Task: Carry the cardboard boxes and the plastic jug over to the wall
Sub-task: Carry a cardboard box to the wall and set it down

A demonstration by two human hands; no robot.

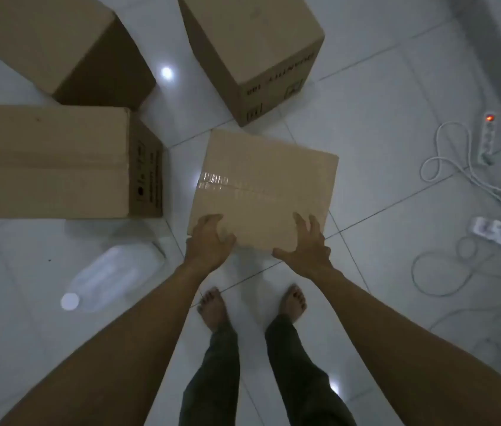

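Gripping the near edge of the taped cardboard box (264,186) with fingers (212,218) curled over its top, left hand (209,241) and right hand (306,244) sit near opposite corners, likely to balance the lift, while the plastic jug (110,278) lies sideways on the floor (381,103) at the left.

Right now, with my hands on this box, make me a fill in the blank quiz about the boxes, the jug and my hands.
1. The left hand and right hand grip the near edge of the box sealed with clear ____.
2. The cardboard boxes in view number ____.
3. The plastic jug is on the floor on the person's ____ side.
4. The person's feet are ____.
Missing words: tape; four; left; bare.
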